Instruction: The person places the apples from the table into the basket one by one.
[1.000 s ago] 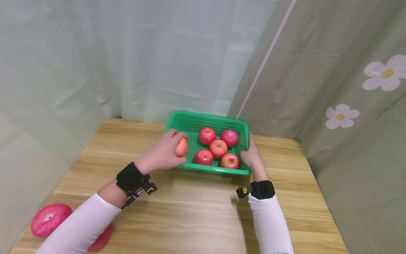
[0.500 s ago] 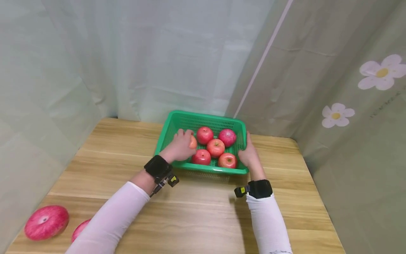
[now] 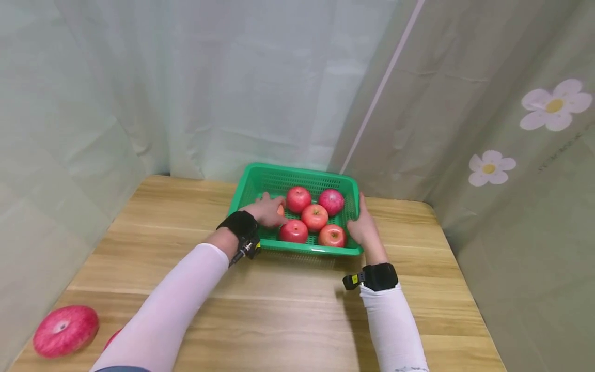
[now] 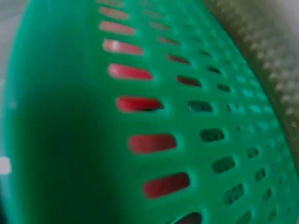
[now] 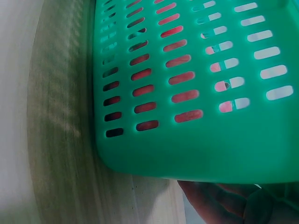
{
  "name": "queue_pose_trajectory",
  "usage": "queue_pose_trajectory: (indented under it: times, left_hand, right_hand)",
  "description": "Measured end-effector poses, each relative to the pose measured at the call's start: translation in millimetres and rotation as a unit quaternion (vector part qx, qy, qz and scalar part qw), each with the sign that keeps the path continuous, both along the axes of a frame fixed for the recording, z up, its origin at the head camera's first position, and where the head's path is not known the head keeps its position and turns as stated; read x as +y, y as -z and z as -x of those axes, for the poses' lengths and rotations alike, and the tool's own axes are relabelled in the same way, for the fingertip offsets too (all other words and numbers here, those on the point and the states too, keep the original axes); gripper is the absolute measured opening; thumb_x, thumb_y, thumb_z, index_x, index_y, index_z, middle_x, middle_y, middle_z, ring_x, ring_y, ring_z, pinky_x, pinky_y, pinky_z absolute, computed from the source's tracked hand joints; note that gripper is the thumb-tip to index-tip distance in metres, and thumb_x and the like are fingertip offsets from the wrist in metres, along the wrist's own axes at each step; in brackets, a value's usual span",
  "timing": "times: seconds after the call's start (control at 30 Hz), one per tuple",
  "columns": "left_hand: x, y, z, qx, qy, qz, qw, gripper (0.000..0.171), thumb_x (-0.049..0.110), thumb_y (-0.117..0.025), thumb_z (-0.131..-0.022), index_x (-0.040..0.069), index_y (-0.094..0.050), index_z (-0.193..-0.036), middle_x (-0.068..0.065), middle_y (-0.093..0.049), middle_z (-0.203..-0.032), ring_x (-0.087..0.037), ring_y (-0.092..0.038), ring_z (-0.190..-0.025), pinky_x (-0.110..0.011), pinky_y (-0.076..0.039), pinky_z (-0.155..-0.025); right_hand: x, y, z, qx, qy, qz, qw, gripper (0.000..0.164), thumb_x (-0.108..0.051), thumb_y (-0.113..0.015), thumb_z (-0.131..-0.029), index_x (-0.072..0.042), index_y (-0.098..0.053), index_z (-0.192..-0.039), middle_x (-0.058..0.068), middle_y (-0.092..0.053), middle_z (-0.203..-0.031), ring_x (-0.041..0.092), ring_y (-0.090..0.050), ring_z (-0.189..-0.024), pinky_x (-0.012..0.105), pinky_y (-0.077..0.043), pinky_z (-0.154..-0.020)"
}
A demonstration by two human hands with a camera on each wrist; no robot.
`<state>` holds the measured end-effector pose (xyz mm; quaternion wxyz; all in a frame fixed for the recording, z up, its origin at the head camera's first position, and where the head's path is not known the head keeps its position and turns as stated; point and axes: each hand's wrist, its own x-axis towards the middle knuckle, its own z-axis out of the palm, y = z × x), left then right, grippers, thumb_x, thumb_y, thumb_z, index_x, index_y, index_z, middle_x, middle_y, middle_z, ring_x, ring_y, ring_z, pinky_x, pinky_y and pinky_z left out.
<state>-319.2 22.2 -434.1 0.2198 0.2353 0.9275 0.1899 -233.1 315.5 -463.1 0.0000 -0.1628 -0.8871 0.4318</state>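
Observation:
In the head view a green perforated plastic basket (image 3: 302,248) stands at the back of the wooden table. My left hand (image 3: 265,211) reaches down into its left part, thumb and fingers around an apple (image 3: 281,210) that is mostly hidden by them. Several red apples, such as a front one (image 3: 294,231) and a middle one (image 3: 315,217), lie inside, right of that hand. My right hand (image 3: 364,227) grips the basket's right side, its thumb at the rim. The basket wall (image 4: 56,130) fills the left wrist view. In the right wrist view, fingers (image 5: 219,200) show below the basket rim.
A large pink-red apple (image 3: 66,330) lies at the table's left front. Another red fruit (image 3: 111,338) is mostly covered by the left sleeve (image 3: 172,310). A hanging curtain (image 3: 260,93) closes off the back behind the table (image 3: 288,310).
My left hand has carried its apple rightward over the left rim and lowered it into the basket. The right hand stays on the basket's right side.

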Motion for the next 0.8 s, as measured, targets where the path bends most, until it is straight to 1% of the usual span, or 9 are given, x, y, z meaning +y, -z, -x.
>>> queue_pose_trajectory:
  times: [0.03, 0.1, 0.23, 0.3, 0.4, 0.47, 0.53, 0.67, 0.8]
  left_hand:
    - [-0.4, -3.7, -1.5, -0.007, -0.006, 0.004, 0.9999, 0.06, 0.039, -0.066, -0.098, 0.011, -0.05, -0.149, -0.03, -0.037, -0.144, -0.047, -0.041, -0.131, -0.06, -0.044, -0.103]
    - [0.0, -9.2, -4.3, -0.011, -0.013, 0.008, 0.9998, 0.058, 0.036, -0.064, -0.097, 0.01, -0.051, -0.147, -0.031, -0.036, -0.147, -0.047, -0.041, -0.133, -0.06, -0.044, -0.105]
    - [2.5, -10.9, -6.9, -0.022, -0.019, 0.0, 0.9996, 0.054, 0.035, -0.063, -0.094, 0.01, -0.054, -0.141, -0.032, -0.034, -0.15, -0.049, -0.038, -0.138, -0.062, -0.042, -0.106]
    - [2.5, -6.9, -5.0, -0.023, -0.01, -0.006, 0.9997, 0.055, 0.034, -0.062, -0.092, 0.009, -0.055, -0.141, -0.032, -0.034, -0.15, -0.05, -0.037, -0.138, -0.063, -0.042, -0.106]
    - [-1.0, 2.3, 0.0, -0.023, -0.004, -0.025, 0.9994, 0.066, 0.03, -0.062, -0.09, 0.007, -0.049, -0.15, -0.033, -0.034, -0.149, -0.048, -0.04, -0.135, -0.06, -0.043, -0.105]
    - [-4.1, 8.6, 4.2, -0.016, -0.004, -0.047, 0.9988, 0.07, 0.029, -0.062, -0.093, 0.005, -0.043, -0.156, -0.033, -0.036, -0.149, -0.045, -0.043, -0.133, -0.057, -0.044, -0.106]
    - [-6.7, 12.7, 7.6, -0.011, -0.004, -0.074, 0.9972, 0.072, 0.028, -0.063, -0.096, 0.002, -0.039, -0.158, -0.032, -0.039, -0.147, -0.042, -0.046, -0.131, -0.055, -0.045, -0.107]
    - [-7.5, 17.3, 11.1, 0.004, 0.004, -0.11, 0.994, 0.07, 0.031, -0.067, -0.098, -0.001, -0.044, -0.156, -0.029, -0.047, -0.141, -0.039, -0.048, -0.127, -0.054, -0.046, -0.107]
    - [-6.0, 17.3, 10.6, 0.011, 0.008, -0.118, 0.9929, 0.071, 0.031, -0.067, -0.098, -0.001, -0.046, -0.157, -0.028, -0.053, -0.141, -0.04, -0.046, -0.132, -0.055, -0.044, -0.11]
  right_hand:
    - [-0.1, 0.3, 0.1, 0.0, 0.0, 0.0, 1.0, 0.096, -0.002, -0.054, -0.097, -0.023, 0.0, -0.174, 0.026, -0.032, -0.169, 0.048, -0.045, -0.142, 0.065, -0.046, -0.108]
    - [-0.6, 0.7, 0.2, 0.001, -0.002, 0.0, 1.0, 0.096, -0.002, -0.054, -0.097, -0.022, 0.0, -0.174, 0.026, -0.032, -0.169, 0.048, -0.044, -0.143, 0.065, -0.045, -0.108]
    - [-0.8, 1.5, 0.6, 0.004, 0.0, 0.002, 1.0, 0.096, -0.002, -0.054, -0.097, -0.022, 0.0, -0.174, 0.025, -0.031, -0.169, 0.047, -0.044, -0.144, 0.065, -0.045, -0.108]
    - [-0.8, 2.3, 0.8, 0.005, 0.001, 0.0, 1.0, 0.097, -0.002, -0.055, -0.097, -0.023, 0.0, -0.174, 0.025, -0.032, -0.169, 0.047, -0.044, -0.144, 0.065, -0.045, -0.108]
    - [-1.2, 3.8, 1.2, 0.007, -0.003, 0.001, 1.0, 0.098, -0.003, -0.055, -0.096, -0.023, 0.0, -0.174, 0.025, -0.032, -0.169, 0.046, -0.045, -0.143, 0.064, -0.045, -0.108]
    - [-1.3, 4.0, 1.7, 0.007, -0.005, 0.004, 1.0, 0.099, -0.003, -0.056, -0.096, -0.024, 0.001, -0.174, 0.025, -0.031, -0.17, 0.046, -0.044, -0.142, 0.064, -0.045, -0.108]
    - [-1.2, 3.7, 1.8, 0.009, -0.005, 0.008, 1.0, 0.099, -0.002, -0.056, -0.096, -0.024, 0.001, -0.174, 0.024, -0.031, -0.17, 0.046, -0.044, -0.143, 0.064, -0.044, -0.108]
    - [-0.1, 2.8, 1.6, 0.008, 0.001, 0.012, 1.0, 0.099, -0.002, -0.056, -0.096, -0.026, 0.001, -0.174, 0.023, -0.029, -0.171, 0.045, -0.042, -0.145, 0.065, -0.043, -0.11]
    - [0.7, 1.7, 1.0, 0.006, 0.0, 0.009, 1.0, 0.098, -0.003, -0.055, -0.097, -0.026, 0.002, -0.174, 0.024, -0.029, -0.171, 0.046, -0.042, -0.145, 0.065, -0.043, -0.11]
